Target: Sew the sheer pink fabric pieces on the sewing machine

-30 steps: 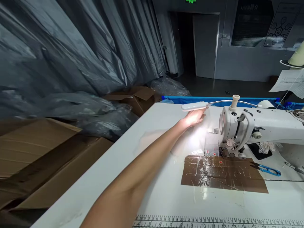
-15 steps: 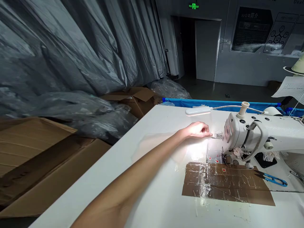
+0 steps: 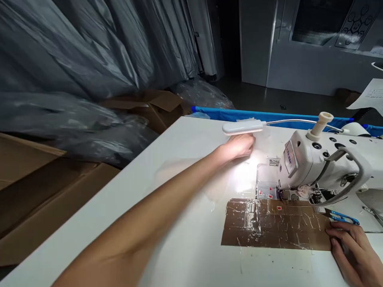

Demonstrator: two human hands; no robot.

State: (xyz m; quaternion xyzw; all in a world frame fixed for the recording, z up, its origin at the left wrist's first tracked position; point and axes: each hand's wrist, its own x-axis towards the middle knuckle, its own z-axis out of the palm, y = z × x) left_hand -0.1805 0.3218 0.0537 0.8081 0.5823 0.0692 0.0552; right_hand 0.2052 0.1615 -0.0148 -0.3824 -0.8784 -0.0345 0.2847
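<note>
My left hand is stretched far across the white table, under the lamp head, with its fingers curled closed. Whatever they may hold is hidden by the hand. Right of it lies a small patterned piece, apart from the fingers, beside the white sewing machine. My right hand rests at the lower right with fingers apart, its fingertips at the right edge of a brown taped sheet. Just above that hand lie blue-handled thread snips, their blades pointing left.
A white lamp head on a flexible neck hangs over the table. Cardboard boxes and clear plastic bags stand left of the table. A blue fabric edge runs behind it, and a paper sheet is at right.
My left hand has drawn back from the small patterned piece, leftward and away from me, under the lamp. My right hand has come into view at the lower right. The camera view has tilted down.
</note>
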